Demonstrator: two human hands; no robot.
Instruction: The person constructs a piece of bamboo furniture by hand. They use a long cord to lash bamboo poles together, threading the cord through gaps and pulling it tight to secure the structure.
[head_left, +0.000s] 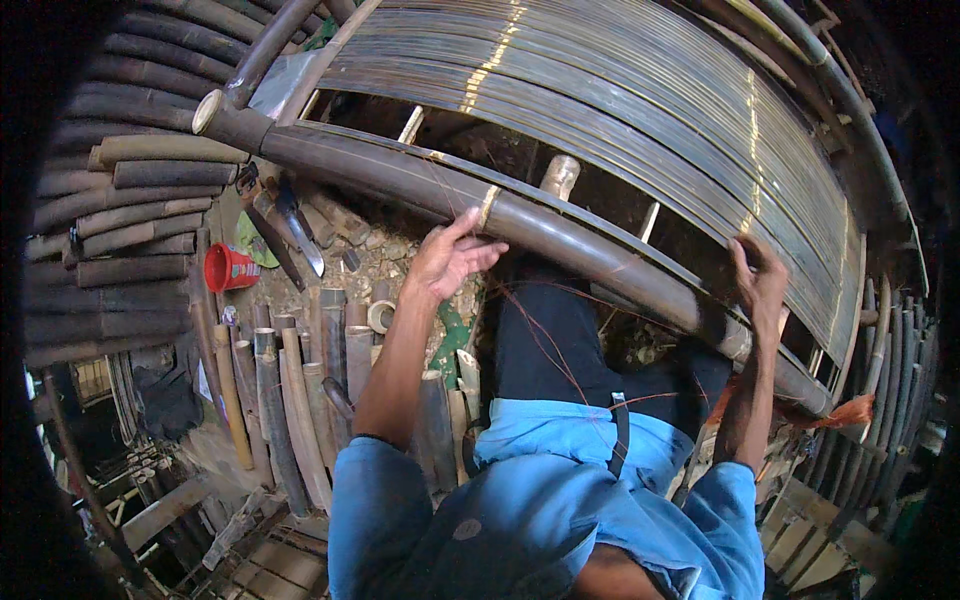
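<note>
A long, thick dark bamboo pole crosses in front of me, sloping down to the right. Beyond it lies a panel of thin bamboo slats, tied across with rows of pale lashing. My left hand is at the pole's near side with fingers apart, its thumb close to a pale band around the pole. Over the panel's near edge, my right hand has its fingers curled together; whatever they pinch is hidden. Thin reddish-brown strands hang from the pole over my lap.
Cut bamboo lengths are stacked at the left, and upright pieces stand below them. A red bucket, a blade and a saw lie near the pole's left end. More poles stand at the right.
</note>
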